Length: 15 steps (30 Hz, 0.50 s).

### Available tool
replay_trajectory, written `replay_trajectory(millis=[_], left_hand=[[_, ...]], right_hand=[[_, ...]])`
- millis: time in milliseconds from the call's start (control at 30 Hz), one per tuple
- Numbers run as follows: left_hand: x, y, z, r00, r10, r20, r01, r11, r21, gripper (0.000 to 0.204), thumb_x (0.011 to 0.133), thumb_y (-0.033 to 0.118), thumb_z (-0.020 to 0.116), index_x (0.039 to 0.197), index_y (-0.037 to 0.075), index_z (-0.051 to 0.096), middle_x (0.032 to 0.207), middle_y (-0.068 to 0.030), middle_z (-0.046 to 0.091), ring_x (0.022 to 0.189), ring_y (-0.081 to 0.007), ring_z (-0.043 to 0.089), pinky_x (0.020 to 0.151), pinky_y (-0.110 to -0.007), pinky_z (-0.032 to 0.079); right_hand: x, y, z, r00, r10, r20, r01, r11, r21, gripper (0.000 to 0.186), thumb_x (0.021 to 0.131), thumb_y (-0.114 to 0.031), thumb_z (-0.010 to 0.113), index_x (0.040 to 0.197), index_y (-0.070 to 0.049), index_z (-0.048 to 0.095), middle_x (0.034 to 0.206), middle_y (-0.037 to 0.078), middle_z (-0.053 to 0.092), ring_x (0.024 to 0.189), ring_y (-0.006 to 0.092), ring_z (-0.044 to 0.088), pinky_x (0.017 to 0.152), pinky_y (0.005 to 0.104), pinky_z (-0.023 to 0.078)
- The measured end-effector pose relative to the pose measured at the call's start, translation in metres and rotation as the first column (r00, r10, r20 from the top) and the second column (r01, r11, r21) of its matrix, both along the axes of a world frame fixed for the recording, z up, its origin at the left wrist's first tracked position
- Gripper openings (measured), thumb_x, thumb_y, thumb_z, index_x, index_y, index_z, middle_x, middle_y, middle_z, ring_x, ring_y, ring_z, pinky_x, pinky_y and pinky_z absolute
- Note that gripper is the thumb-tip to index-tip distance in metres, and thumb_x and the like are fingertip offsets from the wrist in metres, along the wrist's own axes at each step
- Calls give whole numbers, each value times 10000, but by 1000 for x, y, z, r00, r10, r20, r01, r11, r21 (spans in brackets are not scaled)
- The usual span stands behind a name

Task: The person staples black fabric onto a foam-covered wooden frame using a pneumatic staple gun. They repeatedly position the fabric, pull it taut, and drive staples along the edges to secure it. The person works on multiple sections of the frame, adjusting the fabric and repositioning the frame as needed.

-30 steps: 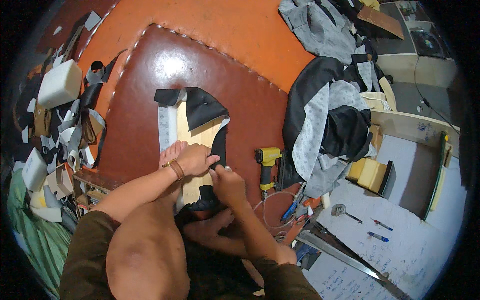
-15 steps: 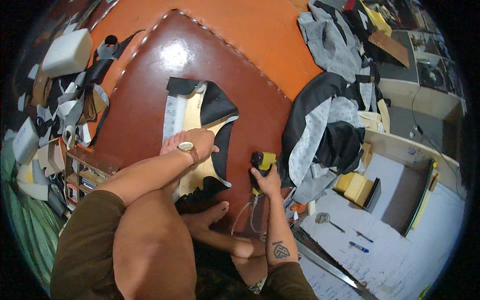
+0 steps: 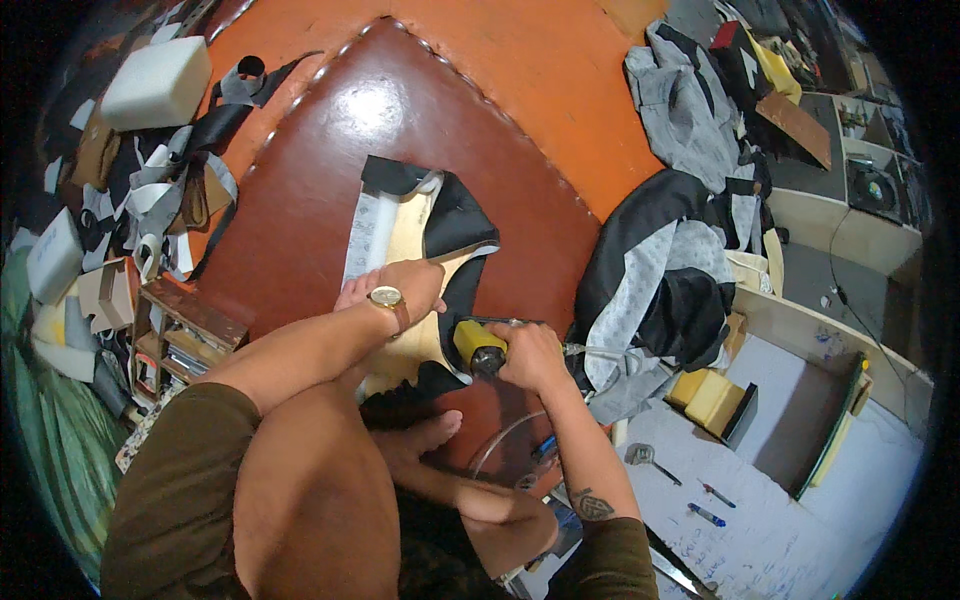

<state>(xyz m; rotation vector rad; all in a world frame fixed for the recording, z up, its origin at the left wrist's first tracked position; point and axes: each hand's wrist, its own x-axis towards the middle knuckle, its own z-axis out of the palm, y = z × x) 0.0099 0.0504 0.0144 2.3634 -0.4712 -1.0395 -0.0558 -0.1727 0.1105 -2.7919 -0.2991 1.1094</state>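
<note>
A pale wooden board [image 3: 393, 235] with black fabric [image 3: 452, 217] and a white padded strip [image 3: 369, 232] lies in front of me on the maroon padded mat [image 3: 260, 230]. My left hand [image 3: 418, 285] grips the board and fabric at its middle, above my toes [image 3: 356, 288], watch on the wrist. My right hand [image 3: 530, 355] is closed around a yellow and black staple gun [image 3: 468, 345], tipped sideways, its nose at the fabric's right edge. A hose [image 3: 490, 450] runs below it. My other foot [image 3: 432, 432] rests below the board.
Scraps and white foam blocks [image 3: 155, 82] crowd the left, beside a small wooden shelf [image 3: 195, 318]. A black and grey fabric pile [image 3: 640, 250] is at the right, with a white board [image 3: 760, 530] bearing pens, a metal tool [image 3: 640, 455], yellow sponges [image 3: 700, 395] and open compartments [image 3: 820, 270].
My right hand left the fabric, picked up the staple gun, then swung it left and tipped it against the fabric's edge. My left hand stays on the board. The view shifted slightly.
</note>
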Motion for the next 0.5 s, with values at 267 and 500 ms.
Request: replay_trajectory(millis=[267,500], left_hand=[[-1,2,-15,999,-9,36,11,998,-60,284,850,283,813,982,33,779,1020,-225,762,975,-407,755,835,-485,581],[-2,1,-21,999,-15,43,17,998,-62,281,845,267,811,991,29,775,999,-227,760,947,-411,757,820,-487,584]], right_hand=[[24,16,-6,996,3,-91,-3,1000,-5,447,740,-212,763,1184,-159,769,984,194,770,941,389,742,887,512,573],[27,21,-9,995,-7,-102,2,999,-49,423,735,-234,770,1149,-143,768,998,193,770,965,396,738,880,511,576]])
